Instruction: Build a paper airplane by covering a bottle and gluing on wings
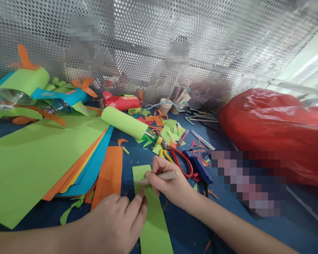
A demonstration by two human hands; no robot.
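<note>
A long light-green paper strip (156, 225) lies on the blue table in front of me. My left hand (119, 215) rests on its left edge, fingers stretched out and pressing down near the middle. In my right hand (169, 180) is a pale marker (164, 176), its tip on the strip close to the far end. Left of the strip lies an orange paper strip (110, 173). Just beyond my right hand are red-handled scissors (187, 164) and a dark blue glue gun (198, 165).
Coloured paper sheets (55, 148) are stacked at left, with paper-covered bottle planes (31, 81) behind. A green-wrapped bottle (125, 123) lies among paper scraps (172, 130). Pen cups (165, 105) stand before a perforated metal panel (143, 42). A red plastic bag (270, 134) bulges at right.
</note>
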